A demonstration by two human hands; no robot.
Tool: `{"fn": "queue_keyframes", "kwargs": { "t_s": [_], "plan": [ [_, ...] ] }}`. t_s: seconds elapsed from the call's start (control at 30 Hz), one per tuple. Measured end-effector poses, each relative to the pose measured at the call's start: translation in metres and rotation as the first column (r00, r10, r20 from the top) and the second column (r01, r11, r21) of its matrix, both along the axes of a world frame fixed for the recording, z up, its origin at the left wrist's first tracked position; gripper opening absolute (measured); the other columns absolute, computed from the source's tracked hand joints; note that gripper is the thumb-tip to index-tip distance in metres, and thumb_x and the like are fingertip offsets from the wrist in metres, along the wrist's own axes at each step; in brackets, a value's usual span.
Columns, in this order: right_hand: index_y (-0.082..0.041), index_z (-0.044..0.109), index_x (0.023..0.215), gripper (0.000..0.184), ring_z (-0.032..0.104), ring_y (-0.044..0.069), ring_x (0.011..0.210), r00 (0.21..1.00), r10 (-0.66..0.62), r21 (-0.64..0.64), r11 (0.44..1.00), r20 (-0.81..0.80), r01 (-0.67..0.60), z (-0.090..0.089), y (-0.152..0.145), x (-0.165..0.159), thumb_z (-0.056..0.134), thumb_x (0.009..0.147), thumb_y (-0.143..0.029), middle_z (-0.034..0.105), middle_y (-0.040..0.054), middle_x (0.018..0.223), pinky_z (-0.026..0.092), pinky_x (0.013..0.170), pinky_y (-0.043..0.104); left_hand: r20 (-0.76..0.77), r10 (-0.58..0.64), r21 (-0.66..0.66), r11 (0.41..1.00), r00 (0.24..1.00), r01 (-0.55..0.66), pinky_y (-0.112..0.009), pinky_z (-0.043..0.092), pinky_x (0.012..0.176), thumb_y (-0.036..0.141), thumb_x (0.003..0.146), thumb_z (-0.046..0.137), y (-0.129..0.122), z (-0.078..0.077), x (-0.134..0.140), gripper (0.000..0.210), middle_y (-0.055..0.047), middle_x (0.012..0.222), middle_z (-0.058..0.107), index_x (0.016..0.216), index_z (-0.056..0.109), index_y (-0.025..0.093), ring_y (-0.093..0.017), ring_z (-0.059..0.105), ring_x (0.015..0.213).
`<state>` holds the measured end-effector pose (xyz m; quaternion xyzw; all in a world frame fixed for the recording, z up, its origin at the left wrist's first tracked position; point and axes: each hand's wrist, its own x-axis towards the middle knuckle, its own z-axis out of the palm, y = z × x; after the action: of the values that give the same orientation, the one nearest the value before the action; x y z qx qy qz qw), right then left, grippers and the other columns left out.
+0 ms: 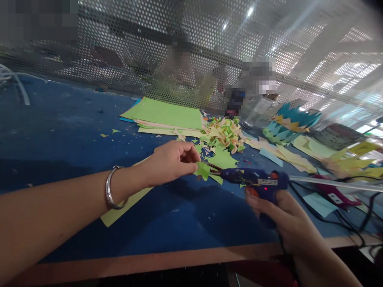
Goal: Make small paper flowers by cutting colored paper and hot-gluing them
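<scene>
My left hand (175,161), with a silver bangle on its wrist, pinches a small green paper cutout (202,170) between thumb and fingertips. In my right hand (281,211) is a blue glue gun (251,176), its handle wrapped by the fingers and a fingertip by the orange trigger. The gun points left, and its nozzle is at the edge of the green cutout; whether they touch I cannot tell. A clear glue stick (317,181) sticks out of the gun's back. Under my left forearm lies a pale yellow paper strip (128,207).
Stacked coloured paper (170,113) lies behind my left hand, beside a pile of small paper cutouts (226,133). A teal zigzag paper crown (295,121) stands at the back right. A magenta power strip (336,193) and black cables lie right. A perforated metal screen (134,52) closes the back.
</scene>
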<state>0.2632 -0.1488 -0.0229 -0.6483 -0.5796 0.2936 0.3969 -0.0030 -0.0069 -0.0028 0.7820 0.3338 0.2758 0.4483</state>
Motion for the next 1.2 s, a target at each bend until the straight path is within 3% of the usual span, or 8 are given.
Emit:
{"fn": "queue_keyframes", "kwargs": {
  "t_s": [0.2,0.53,0.73,1.2],
  "plan": [
    [-0.019,0.067,0.068,0.038,0.056,0.018,0.062,0.954,0.117,0.003,0.992,0.274,-0.123,0.005,-0.004,-0.009,0.06,0.091,-0.049,0.064,0.0032,0.065,0.047,0.057,0.027,-0.091,-0.027,0.088,0.995,0.995,0.036,-0.027,0.048,0.065,0.022,0.076,0.066,-0.002,0.0,0.0,0.008,-0.002,0.074,0.069,0.084,0.067,0.019,-0.015,0.063,0.068],
    [-0.02,0.063,0.066,0.038,0.065,0.021,0.07,0.871,0.113,0.059,0.985,0.478,-0.16,0.007,-0.005,-0.014,0.053,0.095,-0.041,0.071,0.0041,0.075,0.05,0.061,0.027,-0.14,-0.086,0.099,0.99,0.986,0.1,-0.023,0.043,0.057,0.018,0.074,0.063,-0.012,0.011,0.001,0.005,0.001,0.068,0.066,0.078,0.066,0.018,-0.012,0.058,0.062],
    [-0.02,0.065,0.065,0.042,0.067,0.022,0.073,0.84,0.097,0.069,0.985,0.534,-0.158,0.001,-0.007,-0.012,0.051,0.097,-0.044,0.071,0.0053,0.074,0.049,0.06,0.029,-0.15,-0.096,0.117,0.987,0.984,0.114,-0.023,0.044,0.058,0.017,0.073,0.064,-0.013,0.01,0.0,0.006,0.001,0.068,0.067,0.078,0.067,0.018,-0.012,0.06,0.062],
    [-0.018,0.075,0.088,0.036,0.066,0.022,0.065,0.813,0.068,0.105,0.982,0.579,-0.157,0.0,-0.007,-0.01,0.051,0.096,-0.043,0.074,0.0065,0.077,0.046,0.053,0.03,-0.144,-0.117,0.134,0.982,0.983,0.136,-0.023,0.045,0.059,0.017,0.074,0.065,-0.015,0.011,0.0,0.004,0.0,0.067,0.067,0.077,0.067,0.018,-0.012,0.06,0.061]
  ]
}}
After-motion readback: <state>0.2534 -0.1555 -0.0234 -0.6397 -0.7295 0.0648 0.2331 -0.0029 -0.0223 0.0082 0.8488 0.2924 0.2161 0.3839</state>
